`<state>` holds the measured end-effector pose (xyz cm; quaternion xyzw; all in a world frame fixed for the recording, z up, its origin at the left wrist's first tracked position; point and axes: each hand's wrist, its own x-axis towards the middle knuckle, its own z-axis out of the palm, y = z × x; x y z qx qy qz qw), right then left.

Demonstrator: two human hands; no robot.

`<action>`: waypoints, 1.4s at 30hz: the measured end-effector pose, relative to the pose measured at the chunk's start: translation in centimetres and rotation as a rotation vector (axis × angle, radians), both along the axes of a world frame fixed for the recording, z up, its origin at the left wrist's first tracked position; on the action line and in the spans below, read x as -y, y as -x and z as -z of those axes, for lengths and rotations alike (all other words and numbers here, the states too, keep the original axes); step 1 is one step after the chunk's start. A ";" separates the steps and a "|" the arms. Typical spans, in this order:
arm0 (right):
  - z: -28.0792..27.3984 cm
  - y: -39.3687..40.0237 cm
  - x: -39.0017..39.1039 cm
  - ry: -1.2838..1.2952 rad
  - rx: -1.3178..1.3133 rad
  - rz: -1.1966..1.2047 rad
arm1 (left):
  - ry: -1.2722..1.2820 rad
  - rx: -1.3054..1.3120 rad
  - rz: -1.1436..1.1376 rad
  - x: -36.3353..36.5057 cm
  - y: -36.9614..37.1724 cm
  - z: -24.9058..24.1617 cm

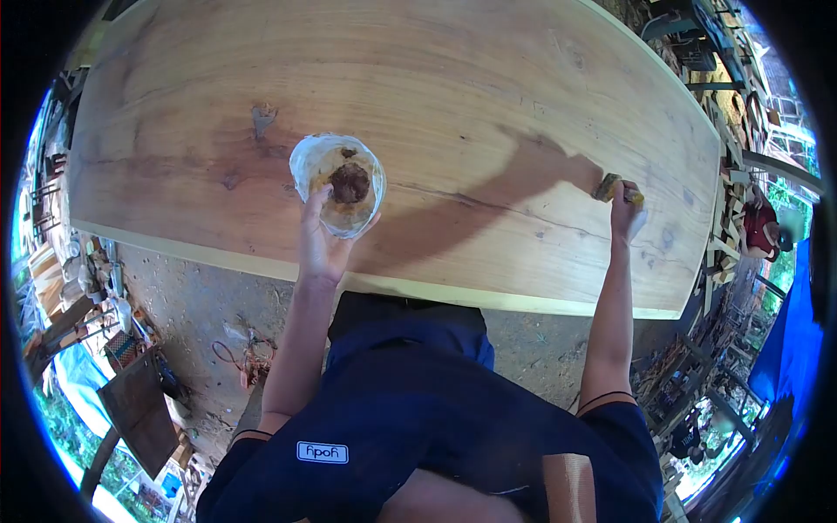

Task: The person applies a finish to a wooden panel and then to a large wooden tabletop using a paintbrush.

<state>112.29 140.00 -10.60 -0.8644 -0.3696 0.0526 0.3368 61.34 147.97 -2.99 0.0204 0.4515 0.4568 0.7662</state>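
Note:
My left hand (330,244) is closed on the rim and side of a white bowl (376,205), thumb over the inner edge. Inside the bowl lies a dark brown lump (350,183) with yellowish-brown smears around it. Over the right part of a large wooden slab (453,96), my right hand (627,213) grips a small brush (608,186) with a yellow handle end. The brush head points left, close over the wood, and casts a shadow there. Knots, dark grain lines and a grey-brown patch (263,119) mark the slab.
The slab's pale edge (523,301) runs in front of my body. A person in red (760,228) is at the far right, another person (689,440) at lower right. Wood offcuts (719,261) lie beyond the right end. An orange cord (253,359) lies on the dirt floor.

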 end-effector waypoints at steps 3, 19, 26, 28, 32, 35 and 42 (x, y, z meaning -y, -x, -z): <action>-2.8 5.3 -3.3 0.027 0.322 -0.181 | 0.011 0.000 0.034 -0.4 0.1 0.6; 2.0 9.1 -15.9 -0.150 -0.728 -0.283 | -0.008 -0.088 0.064 -3.9 -1.3 0.6; -2.5 -4.6 -9.7 0.258 0.511 -0.088 | 0.039 -0.049 0.063 -4.1 -1.3 1.4; 1.4 -4.3 -12.2 -0.048 0.147 -0.194 | 0.041 -0.082 0.078 -4.4 -1.6 1.6; -2.0 14.1 -19.3 -0.010 -0.086 -0.375 | 0.038 -0.124 0.102 -5.1 -2.3 1.1; -2.0 19.8 -23.3 -0.066 -0.228 -0.581 | 0.024 -0.159 0.104 -5.8 -3.0 0.7; 0.6 -0.7 -18.0 -0.159 -0.684 -0.108 | 0.036 -0.058 0.086 -6.3 -2.2 2.6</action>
